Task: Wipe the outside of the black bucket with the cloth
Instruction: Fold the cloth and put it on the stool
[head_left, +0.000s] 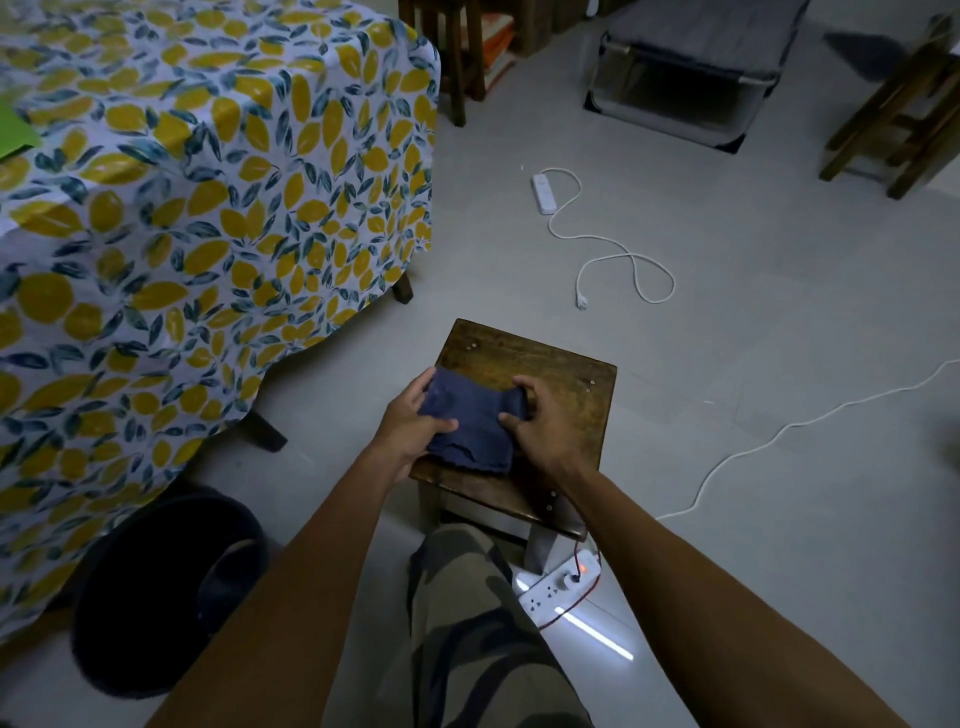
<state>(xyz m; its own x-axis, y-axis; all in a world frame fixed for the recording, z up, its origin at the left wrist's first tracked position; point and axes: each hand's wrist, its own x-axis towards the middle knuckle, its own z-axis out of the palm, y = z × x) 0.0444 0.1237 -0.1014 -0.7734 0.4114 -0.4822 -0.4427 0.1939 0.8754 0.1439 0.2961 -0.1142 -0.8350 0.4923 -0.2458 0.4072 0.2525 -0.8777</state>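
Blue cloth (470, 427) lay on a wooden stool (563, 384) at centre frame. Left hand (410, 423) and right hand (540, 421) pinched its sides; no writing was readable.

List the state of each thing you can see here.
blue cloth: folded, on stool, held at both ends
left hand: gripping cloth
right hand: gripping cloth
black bucket: on floor, untouched
white power strip: red light on, one red cable plugged in

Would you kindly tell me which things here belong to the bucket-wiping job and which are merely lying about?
Belonging to the job:
- cloth, held over the stool by left hand and right hand
- black bucket, on the floor by the table

Lying about:
- wooden stool
- white extension cord
- power strip
- lemon-print tablecloth
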